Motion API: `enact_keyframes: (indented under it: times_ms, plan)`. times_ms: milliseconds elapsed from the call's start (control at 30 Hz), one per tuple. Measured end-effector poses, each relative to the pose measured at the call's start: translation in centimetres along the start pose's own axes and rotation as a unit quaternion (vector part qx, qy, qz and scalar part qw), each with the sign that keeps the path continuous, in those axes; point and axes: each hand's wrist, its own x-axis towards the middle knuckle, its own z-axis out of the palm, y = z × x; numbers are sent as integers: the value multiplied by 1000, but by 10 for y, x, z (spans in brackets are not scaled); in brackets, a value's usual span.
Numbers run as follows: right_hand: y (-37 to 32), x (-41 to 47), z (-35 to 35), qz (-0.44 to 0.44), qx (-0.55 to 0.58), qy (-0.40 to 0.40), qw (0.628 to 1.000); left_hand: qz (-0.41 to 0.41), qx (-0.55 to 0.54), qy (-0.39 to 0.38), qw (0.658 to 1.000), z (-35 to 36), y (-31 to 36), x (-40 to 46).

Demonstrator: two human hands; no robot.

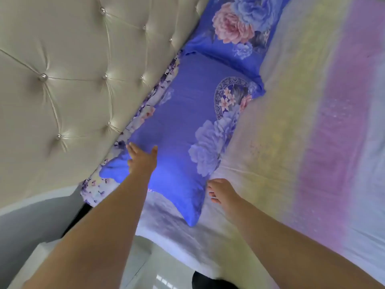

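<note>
Hands up close: the left hand (141, 161) lies flat on the near end of the blue floral-print fabric pillow (187, 126), fingers spread and straight, gripping nothing. The right hand (220, 191) sits at that pillow's right edge, where it meets the pastel yellow-and-purple quilt (302, 122). Its fingers look loosely bent against the fabric, but honestly can't tell if it's pinching anything. The pillow lies lengthwise along the cream tufted button headboard (62, 80), with a pale floral sheet (143, 113) peeking out between them. Further up, a second blue pillow with big pink flowers (235, 28) butts against its far end.
</note>
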Motion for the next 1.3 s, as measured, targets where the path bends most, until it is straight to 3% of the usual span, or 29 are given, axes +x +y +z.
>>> enact_keyframes:
  times_ms: [100,167,300,367,500,633,733,867,967,1100,1300]
  plan:
    - [16,24,-8,11,15,64,998,-63,86,-15,994,13,2,21]
    - [26,29,-21,36,60,81,994,-14,148,37,988,22,4,14]
    - [27,22,-47,53,138,94,985,118,5,178,977,49,25,-36]
    - [27,18,-61,46,133,109,984,177,-83,186,963,59,43,-70]
    - [25,-8,-115,3,105,145,984,223,-205,111,946,76,91,-156]
    - [48,-52,-192,-9,195,113,974,294,-227,20,928,107,147,-268]
    - [88,-96,-269,7,248,109,963,297,-227,-42,927,141,186,-363]
    - [172,-154,-383,8,377,64,924,348,-235,-122,899,202,221,-493]
    - [231,-210,-474,-38,423,149,893,388,-241,-172,873,258,249,-598]
    - [306,-279,-592,-75,421,325,843,439,-253,-224,833,324,282,-728]
    - [389,-369,-732,-81,422,576,696,507,-216,-295,781,412,323,-866]
